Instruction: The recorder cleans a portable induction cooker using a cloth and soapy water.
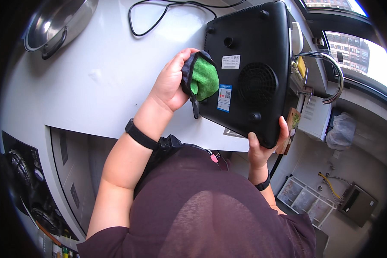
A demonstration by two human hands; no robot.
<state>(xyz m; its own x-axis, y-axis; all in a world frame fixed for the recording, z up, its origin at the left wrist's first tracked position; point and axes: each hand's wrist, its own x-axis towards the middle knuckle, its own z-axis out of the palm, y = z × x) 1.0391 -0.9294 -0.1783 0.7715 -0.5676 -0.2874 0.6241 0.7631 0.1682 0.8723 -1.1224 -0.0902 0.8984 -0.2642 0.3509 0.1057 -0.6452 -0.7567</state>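
My left hand (174,80) holds a bunched green and dark grey cloth (204,75) with black edging, close to the underside of a black induction cooker (235,96). The cooker is tilted up on its edge over the white counter, its round fan grille, small feet and labels facing me. My right hand (264,148) grips its lower right corner, thumb on the underside. A black power cord (164,12) runs from its upper end in a loop on the counter. Whether the cloth touches the cooker I cannot tell.
A stainless steel pan (56,27) with a black handle stands at the upper left of the white counter (93,103). A gas hob (29,180) lies at the lower left. A curved chrome faucet (340,77) and a wooden cutting board (285,140) are at the right.
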